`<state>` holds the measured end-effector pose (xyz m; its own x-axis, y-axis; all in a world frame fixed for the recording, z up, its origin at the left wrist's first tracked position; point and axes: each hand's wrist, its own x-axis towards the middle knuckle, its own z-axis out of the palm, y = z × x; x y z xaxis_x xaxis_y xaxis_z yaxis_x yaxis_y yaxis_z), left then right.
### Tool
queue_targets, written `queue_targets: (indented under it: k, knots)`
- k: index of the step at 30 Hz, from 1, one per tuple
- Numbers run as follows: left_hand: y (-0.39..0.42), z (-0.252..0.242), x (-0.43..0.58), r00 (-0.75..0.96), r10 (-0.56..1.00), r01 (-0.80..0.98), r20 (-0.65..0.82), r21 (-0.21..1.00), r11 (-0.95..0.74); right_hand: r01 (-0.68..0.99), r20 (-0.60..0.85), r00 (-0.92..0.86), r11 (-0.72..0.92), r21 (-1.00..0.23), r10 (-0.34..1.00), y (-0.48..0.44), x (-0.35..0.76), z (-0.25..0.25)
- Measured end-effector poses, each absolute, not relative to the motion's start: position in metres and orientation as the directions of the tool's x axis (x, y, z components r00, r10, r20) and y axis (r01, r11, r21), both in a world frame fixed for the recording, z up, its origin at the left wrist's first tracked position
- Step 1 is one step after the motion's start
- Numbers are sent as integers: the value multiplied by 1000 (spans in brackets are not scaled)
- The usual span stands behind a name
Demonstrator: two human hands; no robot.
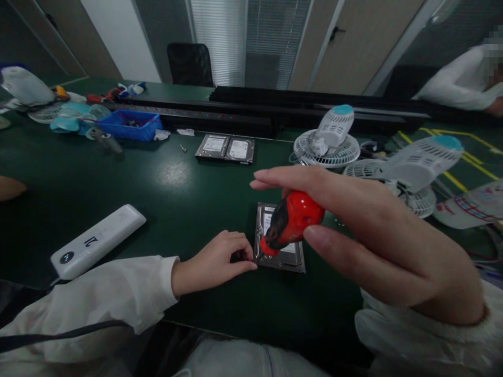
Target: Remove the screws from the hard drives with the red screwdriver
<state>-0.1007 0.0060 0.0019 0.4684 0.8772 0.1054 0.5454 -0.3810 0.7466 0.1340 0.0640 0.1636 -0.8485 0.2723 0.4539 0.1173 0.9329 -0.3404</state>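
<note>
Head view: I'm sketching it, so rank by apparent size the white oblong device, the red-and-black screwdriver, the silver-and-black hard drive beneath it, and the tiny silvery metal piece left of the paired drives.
1. White device
2. Screwdriver and hard drive: unsure; the screwdriver, nearer the camera, partly hides the drive.
3. Metal piece

Left hand (pixel 215 266) and right hand (pixel 396 246) are both bare, poking out of baggy white sleeves (pixel 118 293) with gathered cuffs (pixel 170 283). There's a dark strap (pixel 63 335) across the left one, plus whitish, crinkly fabric (pixel 231 361) lower down

Dim, glare on tabletop (pixel 175 191), stretched edges
</note>
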Motion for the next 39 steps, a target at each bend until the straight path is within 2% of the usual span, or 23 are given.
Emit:
queue_targets:
  k: [2,7,10,12,15,17,21,23,26,28,30,32,34,39]
  knots:
    - [5,3,-100,467,877,541,109,750,-381,115,479,-832,931,-346,280,63,134,164]
    - [4,5,-100,471,878,544,87,755,-366,176,494,-831,963,-202,255,63,132,166]
    - [5,4,-100,467,880,544,90,755,-366,123,447,-863,956,-268,236,62,132,166]
    - [5,3,-100,464,881,541,89,759,-361,123,477,-841,949,-291,255,61,132,165]
    - [5,3,-100,461,884,532,74,774,-342,206,545,-787,956,-210,290,62,130,163]
    - [4,3,-99,458,885,524,80,780,-342,224,539,-792,958,-181,287,64,130,163]
    - [5,2,-99,467,879,527,97,768,-364,161,472,-836,947,-278,281,68,132,162]
    - [5,1,-99,469,878,534,99,759,-371,136,502,-819,944,-299,277,68,131,161]
    - [3,-1,-100,468,878,539,102,755,-375,192,565,-778,960,-206,276,69,128,159]
    - [3,-2,-101,472,876,541,100,752,-377,225,547,-794,964,-142,266,69,127,159]
    - [2,-3,-102,475,874,551,99,741,-384,196,496,-831,967,-163,253,70,127,160]
    - [2,-3,-102,472,877,569,95,727,-385,130,450,-863,962,-241,230,71,128,162]
    - [2,-1,-101,468,880,583,80,720,-375,95,463,-858,956,-278,220,71,128,161]
    - [3,7,-99,475,879,586,43,730,-352,208,547,-791,961,-180,274,69,128,160]
